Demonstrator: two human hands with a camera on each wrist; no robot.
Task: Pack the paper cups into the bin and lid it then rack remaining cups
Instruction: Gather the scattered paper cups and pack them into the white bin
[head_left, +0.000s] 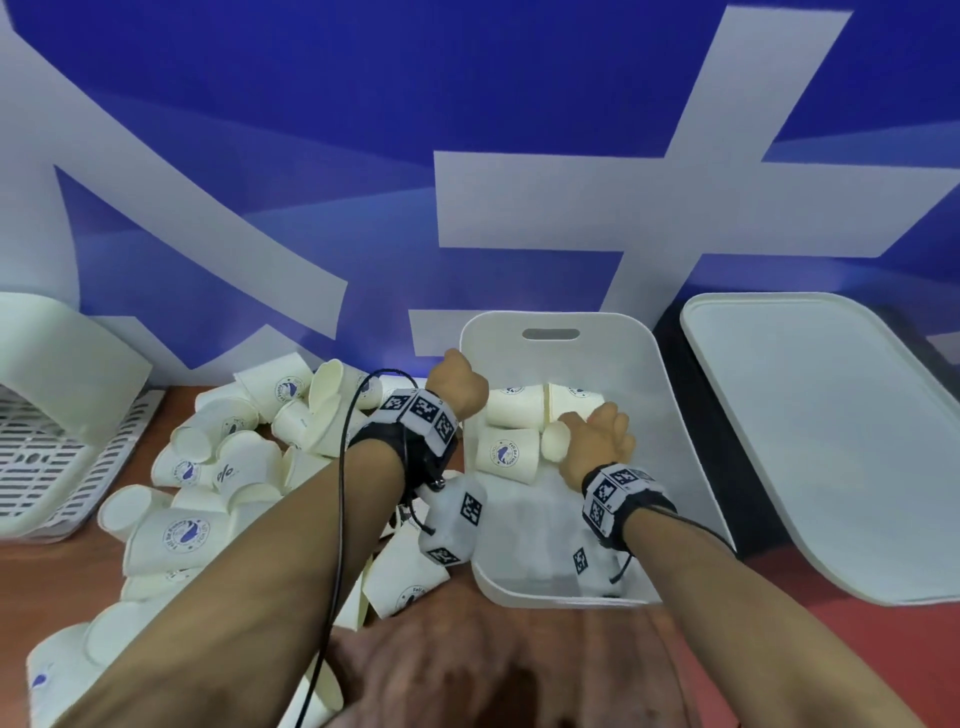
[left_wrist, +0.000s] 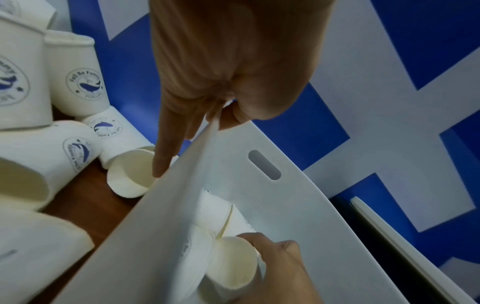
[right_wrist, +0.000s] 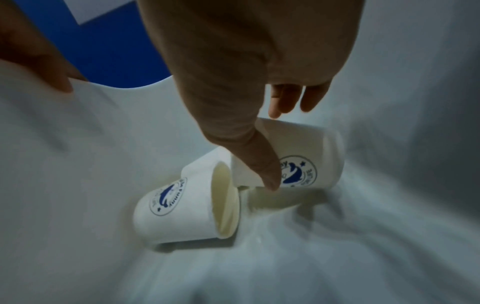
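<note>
A white bin (head_left: 558, 597) stands on the table in the middle. My left hand (head_left: 457, 382) pinches its left rim near the far corner, thumb inside and fingers outside (left_wrist: 215, 115). My right hand (head_left: 597, 441) is down inside the bin and holds a white paper cup (head_left: 555, 441) with a blue whale logo between thumb and fingers (right_wrist: 272, 144). That cup (right_wrist: 311, 150) hangs just over the bin floor. Another cup (right_wrist: 176, 207) lies on its side beside it. A few cups (head_left: 506, 454) lie in the bin's far half. A pile of loose cups (head_left: 223, 457) lies left of the bin.
The bin's flat white lid (head_left: 831, 441) lies on a dark surface to the right. A white slotted rack (head_left: 47, 457) sits at the far left. Behind everything stands a blue and white wall. Loose cups crowd against the bin's left wall (left_wrist: 130, 174).
</note>
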